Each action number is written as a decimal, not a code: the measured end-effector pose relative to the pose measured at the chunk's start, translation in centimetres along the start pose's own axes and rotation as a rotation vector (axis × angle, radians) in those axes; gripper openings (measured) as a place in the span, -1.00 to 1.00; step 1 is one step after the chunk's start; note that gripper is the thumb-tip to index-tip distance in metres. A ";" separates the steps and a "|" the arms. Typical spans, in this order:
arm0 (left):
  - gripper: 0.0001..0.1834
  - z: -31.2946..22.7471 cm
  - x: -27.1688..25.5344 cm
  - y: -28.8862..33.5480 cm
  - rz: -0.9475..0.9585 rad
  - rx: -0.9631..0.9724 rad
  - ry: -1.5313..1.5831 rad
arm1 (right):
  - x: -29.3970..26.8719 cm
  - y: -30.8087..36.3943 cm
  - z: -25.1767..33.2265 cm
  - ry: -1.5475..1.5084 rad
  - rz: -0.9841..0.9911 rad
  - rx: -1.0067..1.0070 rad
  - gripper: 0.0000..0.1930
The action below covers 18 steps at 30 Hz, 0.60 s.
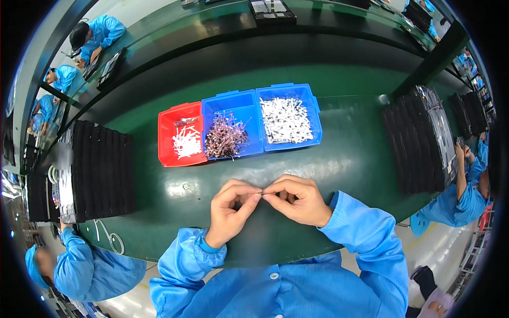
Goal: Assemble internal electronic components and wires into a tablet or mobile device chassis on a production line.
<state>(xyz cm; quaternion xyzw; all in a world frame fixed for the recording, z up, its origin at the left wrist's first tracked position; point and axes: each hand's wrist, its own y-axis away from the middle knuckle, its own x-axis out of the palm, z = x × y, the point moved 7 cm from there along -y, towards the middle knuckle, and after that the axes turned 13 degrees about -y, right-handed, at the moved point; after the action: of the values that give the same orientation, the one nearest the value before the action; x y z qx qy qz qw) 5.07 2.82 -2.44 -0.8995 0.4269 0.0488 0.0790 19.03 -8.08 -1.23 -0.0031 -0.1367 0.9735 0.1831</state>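
Observation:
Over the green table, my left hand (232, 207) and my right hand (300, 199) meet fingertip to fingertip. Each one pinches thumb against forefinger on a tiny dark piece too small to name. Just beyond them stand three joined bins. The red bin (165, 139) holds white strips (186, 142). In the middle blue bin (233, 108) lies a tangle of small parts with thin reddish-brown leads (226, 137). Small white pieces with dark marks (287, 121) fill the right blue bin (314, 119).
Tall stacks of black trays stand at the left (103, 172) and right (413, 140). A white cable loop (114, 241) lies at the left table edge (154, 257). A dark shelf (222, 53) runs across the back. Co-workers in blue sit at both sides.

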 end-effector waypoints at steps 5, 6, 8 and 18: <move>-0.85 -0.6 -0.1 0.0 -0.066 0.071 -0.184 | 0.2 0.0 1.1 0.128 -0.019 -0.132 -0.86; -0.85 -0.6 0.0 0.0 -0.060 0.071 -0.183 | 0.1 0.0 1.2 0.130 -0.024 -0.131 -0.86; -0.83 -0.8 0.0 0.0 -0.066 0.104 -0.218 | 0.1 0.0 1.3 0.128 -0.020 -0.123 -0.87; -0.84 -1.2 0.1 0.3 -0.021 0.109 -0.276 | 0.2 -0.1 2.3 0.224 -0.050 -0.233 -0.88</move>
<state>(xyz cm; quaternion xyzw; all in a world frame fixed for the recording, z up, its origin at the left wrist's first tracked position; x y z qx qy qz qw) 4.93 2.36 -1.26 -0.8831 0.4044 0.1481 0.1860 18.69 -8.54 1.01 -0.1295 -0.2275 0.9398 0.2196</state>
